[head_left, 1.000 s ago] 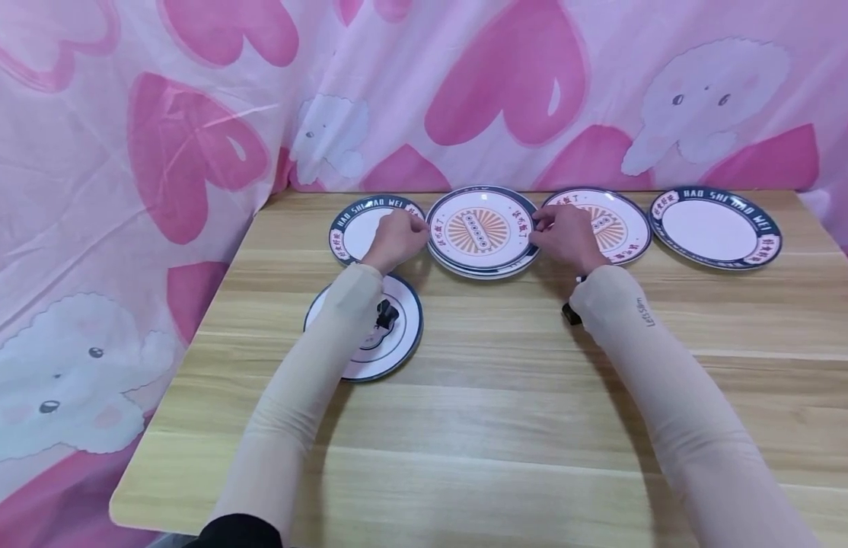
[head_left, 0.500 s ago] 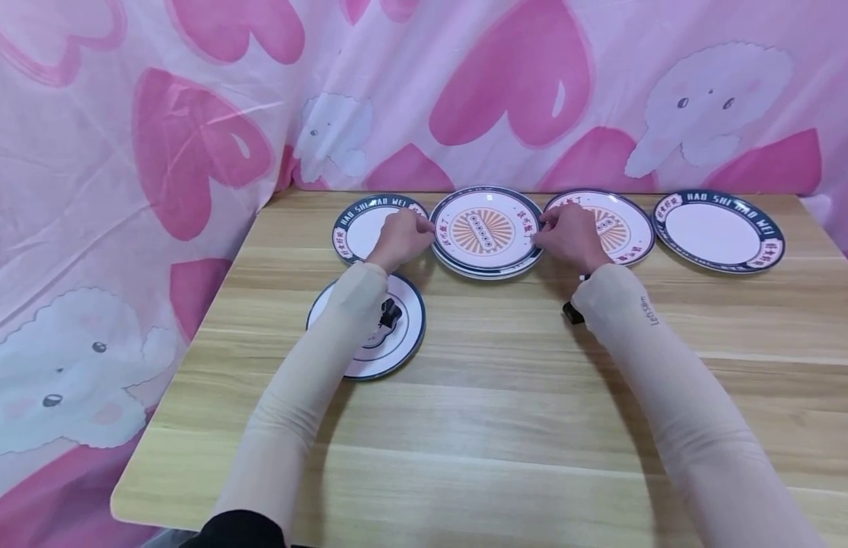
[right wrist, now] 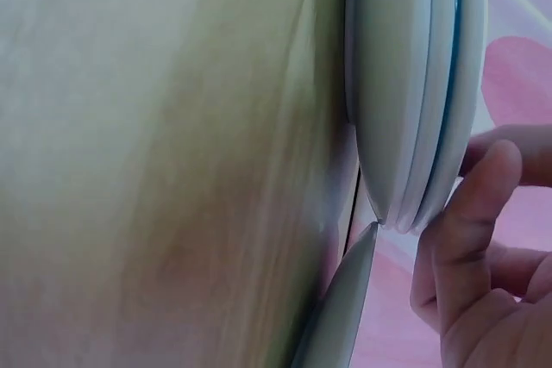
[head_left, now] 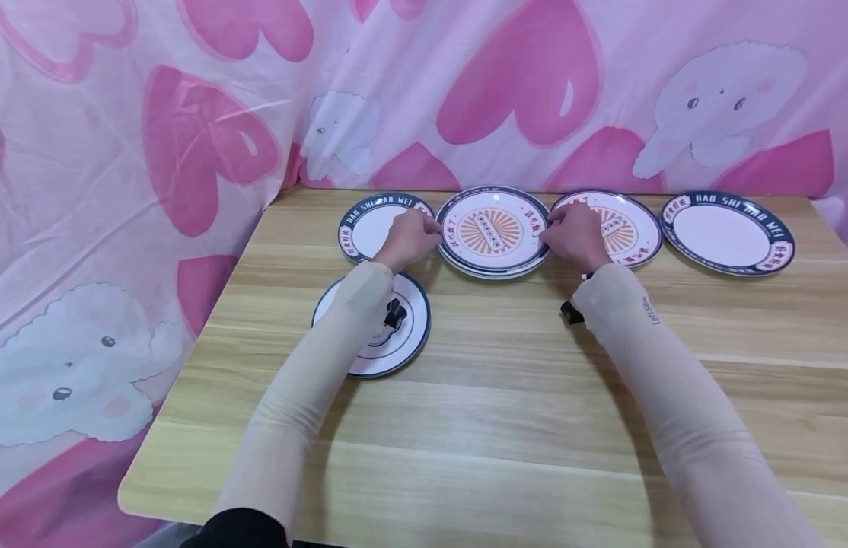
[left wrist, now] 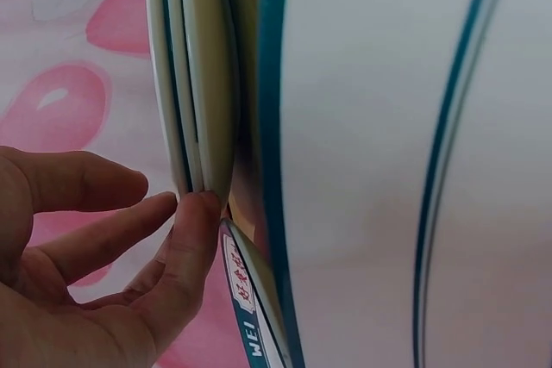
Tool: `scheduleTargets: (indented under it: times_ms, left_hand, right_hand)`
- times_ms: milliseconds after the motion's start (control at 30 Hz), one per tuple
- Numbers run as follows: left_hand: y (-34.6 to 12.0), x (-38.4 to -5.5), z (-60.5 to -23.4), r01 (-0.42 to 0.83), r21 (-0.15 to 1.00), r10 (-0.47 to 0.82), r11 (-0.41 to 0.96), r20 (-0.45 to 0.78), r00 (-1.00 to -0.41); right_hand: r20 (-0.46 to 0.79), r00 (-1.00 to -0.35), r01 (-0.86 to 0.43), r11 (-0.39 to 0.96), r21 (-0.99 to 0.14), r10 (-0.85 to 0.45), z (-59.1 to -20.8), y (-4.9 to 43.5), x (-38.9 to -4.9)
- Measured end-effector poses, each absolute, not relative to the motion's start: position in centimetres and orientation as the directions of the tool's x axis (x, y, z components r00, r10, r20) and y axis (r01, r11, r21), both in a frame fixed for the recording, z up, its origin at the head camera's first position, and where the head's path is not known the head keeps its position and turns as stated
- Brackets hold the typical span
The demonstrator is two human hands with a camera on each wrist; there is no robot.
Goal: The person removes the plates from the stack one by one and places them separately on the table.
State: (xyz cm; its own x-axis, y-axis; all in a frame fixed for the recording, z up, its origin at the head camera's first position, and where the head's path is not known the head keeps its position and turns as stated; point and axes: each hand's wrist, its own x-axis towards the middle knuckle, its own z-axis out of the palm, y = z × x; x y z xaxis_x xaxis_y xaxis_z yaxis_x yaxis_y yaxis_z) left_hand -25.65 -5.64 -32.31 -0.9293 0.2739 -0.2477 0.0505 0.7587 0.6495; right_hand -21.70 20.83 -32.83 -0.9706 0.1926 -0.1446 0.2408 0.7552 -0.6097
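Note:
A stack of round white plates (head_left: 493, 228) with dark blue rims stands at the table's back, an orange sunburst on the top one. My left hand (head_left: 412, 237) pinches the stack's left rim; in the left wrist view, fingertips of the left hand (left wrist: 129, 265) meet the plate edges. At the opposite rim, my right hand (head_left: 576, 234) pinches the plates, and the right wrist view shows fingers of the right hand (right wrist: 492, 247) against the stacked edges (right wrist: 423, 127). Under the left forearm lies another blue-rimmed plate (head_left: 410, 335), partly hidden.
Left of the stack sits an oval plate (head_left: 369, 224) with lettering, partly behind the left hand. To the right are a sunburst plate (head_left: 632, 236) and a lettered oval plate (head_left: 722, 234). A pink heart-patterned cloth (head_left: 410, 76) hangs behind the wooden table (head_left: 506, 426).
The view has shifted slightly, so everything appears a little further right. Both hands stay at the stack's rims, and the plates show no clear movement.

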Motion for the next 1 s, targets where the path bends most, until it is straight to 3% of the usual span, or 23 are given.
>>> scheduleTargets:
  times_ms: [1000]
  left_hand:
    - [-5.12, -26.05, -32.72, 0.091, 0.611, 0.309, 0.787, -0.262, -0.914]
  right_hand:
    - [-0.155, -0.962, 0.272, 0.742, -0.612, 0.224, -32.48, 20.99, -21.08]
